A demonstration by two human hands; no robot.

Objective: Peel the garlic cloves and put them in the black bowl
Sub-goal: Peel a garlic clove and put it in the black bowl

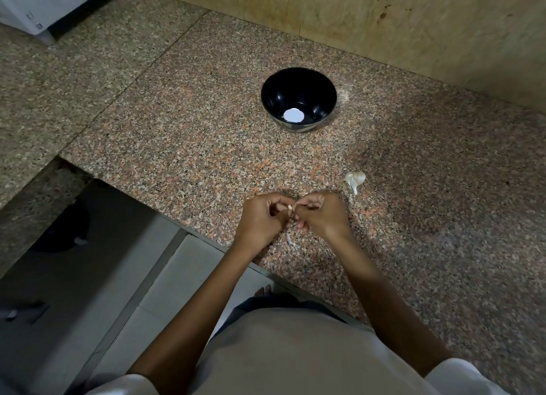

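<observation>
1. black bowl (267, 99): upright on the granite bench (177, 128), on the wall side. There is a white patch (293, 115) at its bottom, glare or object I cannot tell. No peeled cloves show inside.
2. garlic clove (290, 207): well short of the bowl, almost straight toward the person from it, held between both hands. Only a pale tip shows, so its long axis cannot be read.
3. left hand (263, 214): fingers curled, grip pinched on the clove's left side.
4. right hand (320, 214): fingers curled, grip pinched on the same clove from the right.
5. garlic bulb (355, 179): on the bench, nearer the person than the bowl and to its right, just beyond the right hand.
6. scrap of skin (289, 239): on the bench under the hands.

Judgement: peeling is under way. The bowl lies straight ahead of the clove, and both hands are about equally near it.
</observation>
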